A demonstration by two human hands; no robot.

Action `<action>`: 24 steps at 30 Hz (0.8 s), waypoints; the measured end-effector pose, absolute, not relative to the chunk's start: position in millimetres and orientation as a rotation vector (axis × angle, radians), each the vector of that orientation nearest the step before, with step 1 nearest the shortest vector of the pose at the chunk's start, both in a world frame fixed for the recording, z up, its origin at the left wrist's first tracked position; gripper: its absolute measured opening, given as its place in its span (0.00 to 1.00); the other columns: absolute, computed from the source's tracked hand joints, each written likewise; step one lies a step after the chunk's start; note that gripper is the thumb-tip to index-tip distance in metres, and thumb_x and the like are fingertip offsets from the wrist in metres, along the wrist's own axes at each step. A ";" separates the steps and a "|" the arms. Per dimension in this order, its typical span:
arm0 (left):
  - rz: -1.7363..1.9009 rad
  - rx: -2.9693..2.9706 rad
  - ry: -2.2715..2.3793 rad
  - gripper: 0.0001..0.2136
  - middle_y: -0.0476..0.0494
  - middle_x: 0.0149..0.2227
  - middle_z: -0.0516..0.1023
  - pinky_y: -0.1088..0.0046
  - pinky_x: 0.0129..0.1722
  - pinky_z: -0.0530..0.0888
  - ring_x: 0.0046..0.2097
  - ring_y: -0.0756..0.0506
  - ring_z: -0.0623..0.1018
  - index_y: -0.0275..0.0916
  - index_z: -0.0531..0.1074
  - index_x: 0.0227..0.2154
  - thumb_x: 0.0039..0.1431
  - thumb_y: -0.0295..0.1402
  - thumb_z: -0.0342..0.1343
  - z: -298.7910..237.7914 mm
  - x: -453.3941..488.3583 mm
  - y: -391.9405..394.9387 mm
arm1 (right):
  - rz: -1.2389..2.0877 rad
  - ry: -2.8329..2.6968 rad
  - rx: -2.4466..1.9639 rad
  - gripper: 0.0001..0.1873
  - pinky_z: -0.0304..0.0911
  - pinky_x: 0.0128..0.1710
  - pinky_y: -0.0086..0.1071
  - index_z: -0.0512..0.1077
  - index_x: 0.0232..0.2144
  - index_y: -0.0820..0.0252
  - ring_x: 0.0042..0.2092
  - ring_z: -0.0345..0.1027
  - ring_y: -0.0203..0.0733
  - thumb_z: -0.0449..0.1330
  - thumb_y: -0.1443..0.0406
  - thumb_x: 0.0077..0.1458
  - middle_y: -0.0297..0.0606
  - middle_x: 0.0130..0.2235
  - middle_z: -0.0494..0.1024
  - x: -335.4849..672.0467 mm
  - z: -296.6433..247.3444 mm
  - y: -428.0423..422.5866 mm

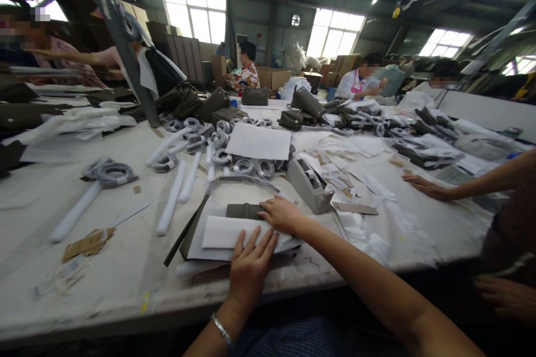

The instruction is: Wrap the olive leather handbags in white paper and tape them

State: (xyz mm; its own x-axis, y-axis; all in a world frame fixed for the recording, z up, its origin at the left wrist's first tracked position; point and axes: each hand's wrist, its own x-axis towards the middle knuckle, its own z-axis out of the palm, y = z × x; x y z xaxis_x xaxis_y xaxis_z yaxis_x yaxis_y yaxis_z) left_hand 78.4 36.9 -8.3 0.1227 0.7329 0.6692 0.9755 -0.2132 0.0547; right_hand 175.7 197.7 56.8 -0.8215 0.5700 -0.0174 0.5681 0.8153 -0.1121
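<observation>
A dark olive bag lies on the table right in front of me, with white sheets on it and its strap spread out to the left. My left hand, a silver bracelet at its wrist, rests flat with spread fingers on a folded white padding sheet on top of the bag. Just beyond it, my right hand touches the right end of an olive strip along the padding's far edge. Its fingers are extended and slightly bent; their undersides are hidden.
A grey tape dispenser stands behind my right hand. Wrapped coiled straps, white rolls and a white board lie farther back. Brown tags sit at left. At right, another person's hand rests on the table.
</observation>
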 end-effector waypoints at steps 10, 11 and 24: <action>-0.824 -2.052 -1.654 0.18 0.52 0.59 0.72 0.51 0.67 0.57 0.62 0.42 0.69 0.49 0.66 0.60 0.70 0.33 0.46 -11.2 76.9 33.9 | 0.034 -3.099 -1.104 0.24 0.57 0.57 0.47 0.81 0.34 0.67 0.46 0.76 0.55 0.52 0.56 0.67 0.58 0.40 0.81 166.6 59.5 209.3; -0.838 -2.053 -1.649 0.18 0.53 0.59 0.72 0.51 0.67 0.56 0.62 0.42 0.69 0.49 0.65 0.60 0.70 0.33 0.46 -11.4 77.3 33.7 | 0.044 -3.107 -1.071 0.23 0.58 0.56 0.46 0.81 0.33 0.67 0.46 0.76 0.54 0.53 0.56 0.66 0.58 0.39 0.82 167.9 60.4 211.1; -0.852 -2.146 -1.696 0.19 0.49 0.60 0.71 0.52 0.65 0.59 0.61 0.40 0.70 0.47 0.66 0.61 0.68 0.34 0.51 -5.0 75.6 34.8 | 0.166 -2.313 -0.631 0.15 0.69 0.52 0.39 0.73 0.52 0.51 0.48 0.74 0.44 0.58 0.65 0.64 0.39 0.46 0.81 297.1 27.3 94.4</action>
